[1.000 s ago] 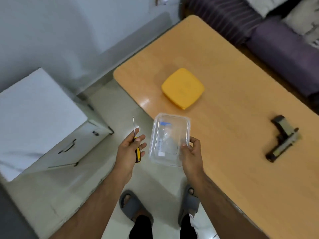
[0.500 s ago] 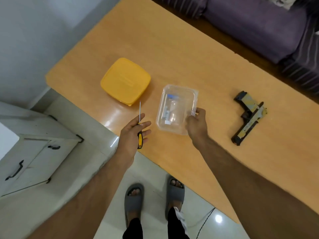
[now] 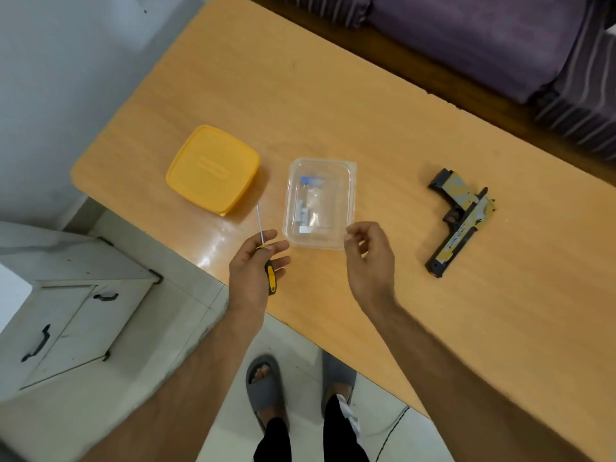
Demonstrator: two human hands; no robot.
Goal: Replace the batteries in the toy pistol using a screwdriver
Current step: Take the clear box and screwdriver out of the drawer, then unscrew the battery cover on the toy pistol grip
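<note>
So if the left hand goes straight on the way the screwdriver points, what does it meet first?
Probably the yellow lid. The left hand holds the screwdriver with its tip aimed at the lid's near edge; the clear container lies to the right of that line. Height above the table is unclear.

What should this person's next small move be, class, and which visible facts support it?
Probably the right hand reaches right for the toy pistol. That hand is free beside the clear container resting on the table, the left hand already holds the screwdriver, and the pistol lies untouched.
</note>
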